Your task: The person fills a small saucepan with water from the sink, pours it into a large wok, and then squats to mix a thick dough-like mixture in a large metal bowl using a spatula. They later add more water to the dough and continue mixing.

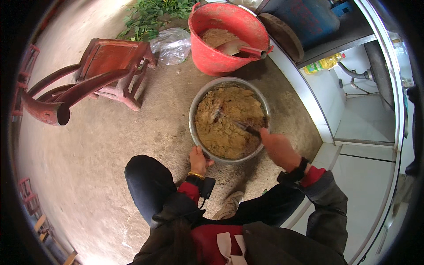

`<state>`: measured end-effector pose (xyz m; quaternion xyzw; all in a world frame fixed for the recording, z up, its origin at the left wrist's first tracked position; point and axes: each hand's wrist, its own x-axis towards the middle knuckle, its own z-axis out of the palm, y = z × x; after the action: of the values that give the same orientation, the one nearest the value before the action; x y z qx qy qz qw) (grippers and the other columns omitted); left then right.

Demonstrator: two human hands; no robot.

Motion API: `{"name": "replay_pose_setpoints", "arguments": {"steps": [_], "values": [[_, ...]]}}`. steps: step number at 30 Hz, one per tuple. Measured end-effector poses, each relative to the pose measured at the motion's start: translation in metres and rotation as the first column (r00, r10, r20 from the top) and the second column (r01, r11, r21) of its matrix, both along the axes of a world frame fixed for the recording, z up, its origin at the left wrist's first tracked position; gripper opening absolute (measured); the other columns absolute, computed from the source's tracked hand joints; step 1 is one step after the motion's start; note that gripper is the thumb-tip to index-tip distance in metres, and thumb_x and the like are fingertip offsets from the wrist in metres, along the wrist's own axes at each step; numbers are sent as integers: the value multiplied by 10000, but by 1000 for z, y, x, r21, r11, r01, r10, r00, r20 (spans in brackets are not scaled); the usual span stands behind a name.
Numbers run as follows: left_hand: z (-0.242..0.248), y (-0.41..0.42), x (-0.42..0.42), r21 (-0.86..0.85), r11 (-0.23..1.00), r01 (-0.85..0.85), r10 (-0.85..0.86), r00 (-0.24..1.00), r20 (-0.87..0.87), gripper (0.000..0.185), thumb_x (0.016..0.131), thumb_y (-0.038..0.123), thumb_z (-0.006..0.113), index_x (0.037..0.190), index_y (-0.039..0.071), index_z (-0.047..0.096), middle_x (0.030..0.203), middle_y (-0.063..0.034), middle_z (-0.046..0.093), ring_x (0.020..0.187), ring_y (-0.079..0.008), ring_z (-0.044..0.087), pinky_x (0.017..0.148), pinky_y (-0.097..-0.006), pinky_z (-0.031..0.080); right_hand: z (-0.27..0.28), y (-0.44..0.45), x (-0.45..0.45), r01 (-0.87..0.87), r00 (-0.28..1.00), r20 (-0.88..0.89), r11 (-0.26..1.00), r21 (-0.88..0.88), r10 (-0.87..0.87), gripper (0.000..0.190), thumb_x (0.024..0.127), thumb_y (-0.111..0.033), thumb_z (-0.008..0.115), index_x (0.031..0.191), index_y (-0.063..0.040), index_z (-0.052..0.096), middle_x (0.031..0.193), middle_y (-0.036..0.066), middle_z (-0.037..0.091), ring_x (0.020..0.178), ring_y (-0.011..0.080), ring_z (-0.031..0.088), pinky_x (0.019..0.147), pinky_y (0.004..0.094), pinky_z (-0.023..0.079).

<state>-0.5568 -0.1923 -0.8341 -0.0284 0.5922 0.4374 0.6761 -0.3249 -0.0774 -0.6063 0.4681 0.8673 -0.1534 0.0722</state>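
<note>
A round metal basin (194,89) stands on the floor before me, filled with a moist, crumbly yellow-brown mash (228,132). My left hand (198,160) grips the basin's rim on its near left side. In my right hand (281,150), at the near right rim, is the dark handle of a utensil (246,127); its far end lies in the mash, so its kind cannot be told. Beyond the basin sits a red bucket (207,59) holding brown meal (218,37) and a metal scoop (238,48) with a tubular handle.
A red wooden chair (109,59) is at the left, beside a clear plastic bag (172,46) and green leafy stems (145,16). Along the right runs a white-tiled counter base (357,175) with an oil bottle (323,64), a round wooden board (281,36) and a blue container (298,20).
</note>
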Motion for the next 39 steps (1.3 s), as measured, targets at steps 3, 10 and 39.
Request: {"name": "replay_pose_setpoints", "arguments": {"steps": [3,10,39], "values": [[4,2,-1,-30,1000,4,-5,1000,-14,328,1064,305,390,1272,64,468,985,-69,586,570,-162,593,500,-358,591,-37,-8,-33,-17,1000,-18,999,39,17,101,877,-33,527,919,-25,435,617,200,548,572,395,597,479,488,466],[9,0,-1,39,998,43,-41,998,-38,256,1066,287,377,1125,72,503,897,-71,602,565,-177,607,470,-344,581,-97,-1,-29,-3,995,100,994,109,-8,111,930,-101,514,951,-12,452,628,177,563,585,356,618,490,467,481],[7,0,-5,62,992,112,-108,992,-63,341,1074,285,341,1219,6,470,990,-121,657,622,-220,661,541,-358,623,-88,26,-17,-46,990,135,993,107,31,196,993,-218,520,880,-60,500,628,121,578,632,333,641,519,467,504]]}}
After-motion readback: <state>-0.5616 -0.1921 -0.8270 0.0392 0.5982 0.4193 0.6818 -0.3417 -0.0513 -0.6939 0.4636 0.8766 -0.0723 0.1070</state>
